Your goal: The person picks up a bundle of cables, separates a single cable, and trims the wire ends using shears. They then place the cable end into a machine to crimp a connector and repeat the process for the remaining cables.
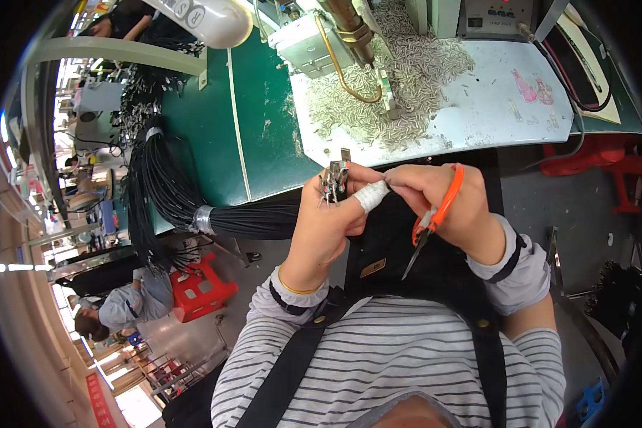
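Note:
My left hand [321, 217] is closed around a small cluster of metal-tipped cable ends [333, 182], which stick up above its fingers. White tape [372, 195] wraps the left thumb. At the tip of that thumb, my right hand [453, 203] pinches with thumb and forefinger; what lies between those fingertips is too small to make out. Scissors with orange handles [447, 202] hang in the right hand, a loop over its fingers and the blades pointing down toward my black apron [378, 246]. Behind the left wrist runs a thick bundle of black cables [253, 221].
A white work plate [488, 107] ahead carries a heap of small metal pieces [424, 78] beneath a machine head [310, 50]. The cable bundle crosses a green table [264, 143] at left. Red stools [203, 289] stand on both sides; a seated person [132, 303] is at far left.

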A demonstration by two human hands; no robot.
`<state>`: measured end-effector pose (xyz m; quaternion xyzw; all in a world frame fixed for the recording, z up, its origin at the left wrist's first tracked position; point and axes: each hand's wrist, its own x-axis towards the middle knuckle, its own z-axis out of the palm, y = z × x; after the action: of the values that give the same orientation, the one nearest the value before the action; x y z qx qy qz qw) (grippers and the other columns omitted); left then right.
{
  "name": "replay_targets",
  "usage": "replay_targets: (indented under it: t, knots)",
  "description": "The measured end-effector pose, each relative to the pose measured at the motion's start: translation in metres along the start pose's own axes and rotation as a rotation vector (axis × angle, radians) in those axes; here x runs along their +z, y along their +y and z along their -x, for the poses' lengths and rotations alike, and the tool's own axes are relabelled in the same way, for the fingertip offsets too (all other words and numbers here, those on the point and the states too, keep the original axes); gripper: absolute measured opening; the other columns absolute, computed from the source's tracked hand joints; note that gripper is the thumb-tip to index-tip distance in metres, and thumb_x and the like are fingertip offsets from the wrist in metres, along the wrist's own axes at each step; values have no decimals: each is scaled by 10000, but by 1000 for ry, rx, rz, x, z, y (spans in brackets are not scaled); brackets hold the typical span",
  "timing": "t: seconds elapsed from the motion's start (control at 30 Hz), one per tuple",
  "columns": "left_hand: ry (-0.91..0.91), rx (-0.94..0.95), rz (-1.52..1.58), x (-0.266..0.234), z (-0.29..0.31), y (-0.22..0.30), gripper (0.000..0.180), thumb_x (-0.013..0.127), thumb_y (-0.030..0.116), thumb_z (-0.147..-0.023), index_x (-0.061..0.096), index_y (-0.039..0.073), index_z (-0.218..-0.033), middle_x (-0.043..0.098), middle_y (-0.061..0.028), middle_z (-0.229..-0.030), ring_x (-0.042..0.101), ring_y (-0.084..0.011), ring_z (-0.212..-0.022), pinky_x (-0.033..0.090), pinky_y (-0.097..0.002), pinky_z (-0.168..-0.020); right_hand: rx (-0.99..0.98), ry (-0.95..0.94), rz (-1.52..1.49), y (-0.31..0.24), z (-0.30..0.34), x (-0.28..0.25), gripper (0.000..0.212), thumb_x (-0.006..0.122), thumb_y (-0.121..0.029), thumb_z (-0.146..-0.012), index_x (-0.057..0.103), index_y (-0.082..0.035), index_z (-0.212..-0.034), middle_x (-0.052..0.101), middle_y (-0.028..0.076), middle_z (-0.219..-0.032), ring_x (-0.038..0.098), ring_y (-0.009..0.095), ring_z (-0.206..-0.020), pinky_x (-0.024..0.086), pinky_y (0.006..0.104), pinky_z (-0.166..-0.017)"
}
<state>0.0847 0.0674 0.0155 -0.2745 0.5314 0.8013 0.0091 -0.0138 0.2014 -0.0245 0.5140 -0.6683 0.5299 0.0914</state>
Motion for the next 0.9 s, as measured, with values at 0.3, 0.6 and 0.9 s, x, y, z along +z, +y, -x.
replay_targets:
  t: [0.3,0.6,0.9]
  knots:
    - [124,147,-67,8,-2,-13,116,598,-3,-737,567,11,-849,507,34,-651,416,-9,-527,301,-149,-454,477,3,-130,-15,5,5,71,544,-8,-790,526,-5,-859,597,72,-753,566,112,-575,438,217,-477]
    - [168,216,-126,9,2,-13,158,589,-14,-739,573,-5,-897,556,9,-711,447,-12,-566,320,-149,-478,457,13,-293,-21,4,-2,81,513,-19,-825,527,21,-894,600,119,-953,596,142,-706,488,235,-611]
    - [150,346,-208,8,2,-15,149,582,-18,-747,576,-13,-896,573,-9,-743,460,-22,-581,333,-149,-487,800,105,-961,-17,3,3,97,549,22,-789,517,56,-874,585,146,-1014,588,144,-773,490,252,-658]
